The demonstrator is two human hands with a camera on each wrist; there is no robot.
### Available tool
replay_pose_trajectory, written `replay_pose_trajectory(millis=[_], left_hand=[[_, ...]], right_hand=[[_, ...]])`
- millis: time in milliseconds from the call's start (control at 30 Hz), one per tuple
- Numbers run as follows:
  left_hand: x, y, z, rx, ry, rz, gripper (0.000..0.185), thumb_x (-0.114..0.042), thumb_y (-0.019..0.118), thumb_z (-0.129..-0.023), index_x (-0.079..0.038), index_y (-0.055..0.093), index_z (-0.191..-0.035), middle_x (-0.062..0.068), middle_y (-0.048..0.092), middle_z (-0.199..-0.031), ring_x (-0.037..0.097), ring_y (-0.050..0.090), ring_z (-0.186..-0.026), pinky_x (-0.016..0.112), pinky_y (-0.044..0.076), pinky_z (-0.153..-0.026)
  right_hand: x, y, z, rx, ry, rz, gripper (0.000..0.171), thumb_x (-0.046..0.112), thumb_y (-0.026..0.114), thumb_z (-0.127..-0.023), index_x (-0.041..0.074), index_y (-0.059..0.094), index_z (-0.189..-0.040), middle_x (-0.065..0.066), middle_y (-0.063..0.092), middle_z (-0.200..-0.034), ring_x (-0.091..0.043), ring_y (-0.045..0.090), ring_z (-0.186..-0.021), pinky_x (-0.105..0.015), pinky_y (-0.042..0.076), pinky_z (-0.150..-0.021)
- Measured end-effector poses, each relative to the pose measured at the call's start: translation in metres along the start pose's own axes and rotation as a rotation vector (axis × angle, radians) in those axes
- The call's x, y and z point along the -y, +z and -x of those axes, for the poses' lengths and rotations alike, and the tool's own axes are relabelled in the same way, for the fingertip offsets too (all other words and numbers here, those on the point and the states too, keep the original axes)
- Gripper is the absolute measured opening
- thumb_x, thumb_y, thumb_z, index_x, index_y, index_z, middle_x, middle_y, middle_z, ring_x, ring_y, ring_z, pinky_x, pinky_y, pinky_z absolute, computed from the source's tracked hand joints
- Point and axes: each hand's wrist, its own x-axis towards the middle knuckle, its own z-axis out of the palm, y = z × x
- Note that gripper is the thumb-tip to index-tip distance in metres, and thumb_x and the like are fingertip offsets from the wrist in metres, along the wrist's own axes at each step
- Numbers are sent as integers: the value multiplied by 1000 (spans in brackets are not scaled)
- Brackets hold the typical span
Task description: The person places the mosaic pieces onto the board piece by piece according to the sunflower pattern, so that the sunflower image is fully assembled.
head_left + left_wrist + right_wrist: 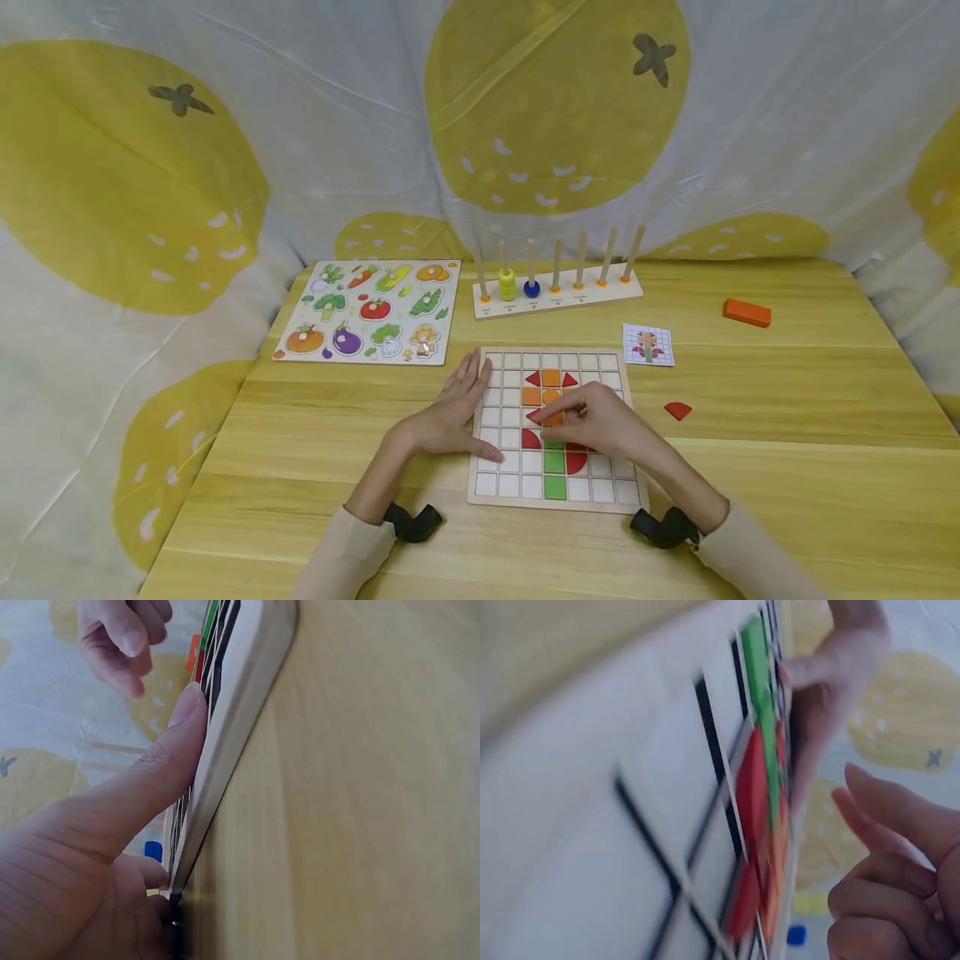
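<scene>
A white grid board (510,492) in a pale wooden frame lies before the person. Its cells hold red pieces (576,462), orange squares (551,378) and green squares (554,487). The left hand (450,412) rests at the board's left side, its thumb (161,761) lying on the surface and its fingers along the edge. Over the middle of the grid hovers the right hand (600,419), index finger and thumb extended close to a red triangle (533,416). In the right wrist view, nothing shows between that thumb and index finger; the other fingers (877,900) are curled.
Beside the board lie a pattern card (648,345), a loose red quarter-circle (678,411) and an orange block (747,312). Behind stands a peg rack (600,293) with yellow and blue beads. A vegetable puzzle board (360,287) lies back left, near the patterned curtain.
</scene>
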Motion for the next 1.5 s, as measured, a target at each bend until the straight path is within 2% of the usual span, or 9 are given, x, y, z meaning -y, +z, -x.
replay_pose_trajectory(millis=[167,333,600,800,900,1033,1167,1267,1500], left_hand=[[0,1,-2,-4,3,-3,138,-51,86,-80,-4,-12,-164,16,-29,-170,32,-25,-159,52,-5,-132],[-1,1,-1,0,-8,-3,138,-52,87,-80,-4,-12,-164,15,-29,-169,30,-26,-159,51,-6,-132],[2,1,-1,-10,-1,-3,138,-52,87,-80,-4,-11,-164,15,-29,-170,32,-25,-159,52,-5,-132],[0,1,0,-4,4,-4,137,-51,86,-80,-3,-12,-164,16,-29,-169,32,-26,-159,53,-5,-132],[0,1,0,-4,2,-4,138,-52,86,-80,-3,-12,-164,16,-29,-169,31,-26,-159,53,-5,-132],[0,1,0,-7,2,-3,138,-52,86,-80,-4,-12,-164,15,-29,-170,31,-25,-159,53,-5,-132],[1,1,0,-6,-1,-2,138,-52,86,-80,-4,-12,-164,15,-29,-170,31,-25,-159,52,-5,-132],[1,0,0,-6,0,-4,138,-52,86,-80,-4,-12,-164,15,-29,-170,31,-25,-159,52,-6,-132],[1,1,-1,-5,1,-4,137,-52,86,-80,-4,-11,-164,16,-28,-170,32,-25,-159,52,-6,-132]], right_hand=[[-12,-39,20,-48,18,40,19,24,84,-88,14,83,-105,7,36,-59,-4,30,-53,-20,23,-50],[-31,-80,41,-86,84,92,27,24,85,-87,10,81,-110,6,33,-63,-5,31,-56,-22,27,-50],[-75,-129,60,-43,199,44,39,24,86,-84,5,78,-117,4,33,-66,-9,35,-61,-27,30,-53],[-86,-133,60,-12,225,3,39,20,88,-83,-1,74,-112,5,37,-64,-8,35,-57,-27,30,-51],[-87,-129,57,0,238,-16,37,20,88,-82,-1,74,-108,3,44,-65,-8,38,-58,-25,31,-52],[-86,-124,53,11,204,-5,31,20,87,-83,3,79,-108,2,55,-71,-7,38,-60,-23,31,-53],[-85,-123,52,15,161,19,34,19,86,-84,2,77,-112,3,49,-70,-8,36,-60,-24,30,-52],[-85,-123,52,5,187,33,36,20,88,-82,2,75,-110,3,40,-67,-8,37,-59,-24,30,-53],[-83,-124,54,0,196,57,31,21,88,-81,4,76,-104,3,41,-66,-9,37,-59,-24,31,-53]])
